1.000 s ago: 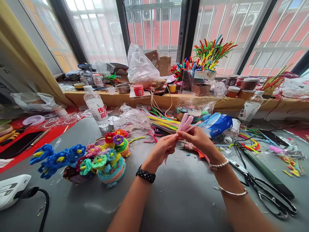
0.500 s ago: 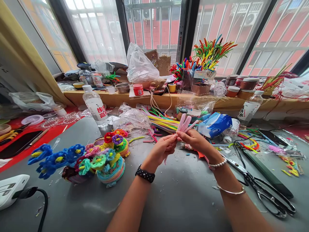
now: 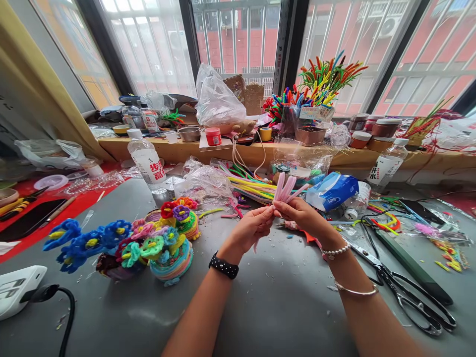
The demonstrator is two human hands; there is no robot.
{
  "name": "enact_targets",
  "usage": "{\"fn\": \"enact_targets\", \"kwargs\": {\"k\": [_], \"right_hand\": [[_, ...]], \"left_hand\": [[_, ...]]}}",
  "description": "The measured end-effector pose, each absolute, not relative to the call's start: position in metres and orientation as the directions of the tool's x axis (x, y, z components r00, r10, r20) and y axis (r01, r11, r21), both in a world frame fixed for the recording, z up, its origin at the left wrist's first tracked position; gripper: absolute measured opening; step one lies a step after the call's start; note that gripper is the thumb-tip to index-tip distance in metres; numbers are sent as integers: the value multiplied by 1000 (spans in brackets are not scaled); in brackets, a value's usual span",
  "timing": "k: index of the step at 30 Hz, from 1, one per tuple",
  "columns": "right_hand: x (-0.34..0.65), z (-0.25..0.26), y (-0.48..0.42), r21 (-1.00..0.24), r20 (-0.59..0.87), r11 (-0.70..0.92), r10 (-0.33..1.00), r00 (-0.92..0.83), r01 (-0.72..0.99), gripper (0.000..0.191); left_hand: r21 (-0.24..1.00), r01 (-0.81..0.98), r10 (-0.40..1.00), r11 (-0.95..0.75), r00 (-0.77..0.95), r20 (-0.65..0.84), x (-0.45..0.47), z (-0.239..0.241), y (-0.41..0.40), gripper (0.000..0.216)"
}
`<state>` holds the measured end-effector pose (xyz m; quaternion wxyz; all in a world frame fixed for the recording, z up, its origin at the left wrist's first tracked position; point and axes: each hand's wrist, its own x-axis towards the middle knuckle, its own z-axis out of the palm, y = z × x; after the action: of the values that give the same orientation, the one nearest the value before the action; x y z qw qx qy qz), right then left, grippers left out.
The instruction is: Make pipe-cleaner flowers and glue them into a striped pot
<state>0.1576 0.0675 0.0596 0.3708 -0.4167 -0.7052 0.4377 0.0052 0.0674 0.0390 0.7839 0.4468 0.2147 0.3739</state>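
Both hands meet over the middle of the grey table (image 3: 260, 307) and pinch a small bundle of pale pink pipe cleaners (image 3: 284, 187). Its looped ends fan upward and a thin tail hangs below my left hand (image 3: 253, 227). That hand, with a black watch on its wrist, grips the bundle from the left. From the right, my right hand (image 3: 303, 215), with a pearl bracelet and a bangle, closes on the same spot. A cluster of finished pipe-cleaner flowers (image 3: 148, 245) in blue, green, pink and red lies to the left.
Black scissors (image 3: 409, 297) lie at the right by my forearm. Loose coloured pipe cleaners (image 3: 249, 188), a blue tissue pack (image 3: 330, 191) and a water bottle (image 3: 148, 163) sit behind the hands. A white power strip (image 3: 18, 292) is at the lower left. The sill holds jars and pipe-cleaner bunches.
The hands keep their pinch on the pink bundle and shift only slightly; the view has moved a little.
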Motion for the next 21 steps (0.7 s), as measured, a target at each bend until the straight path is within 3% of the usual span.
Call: {"fn": "enact_targets", "kwargs": {"k": [21], "right_hand": [[158, 62, 69, -869, 212, 358, 893, -396, 342, 38]], "left_hand": [[976, -200, 879, 83, 476, 23, 7, 40, 69, 32]]}}
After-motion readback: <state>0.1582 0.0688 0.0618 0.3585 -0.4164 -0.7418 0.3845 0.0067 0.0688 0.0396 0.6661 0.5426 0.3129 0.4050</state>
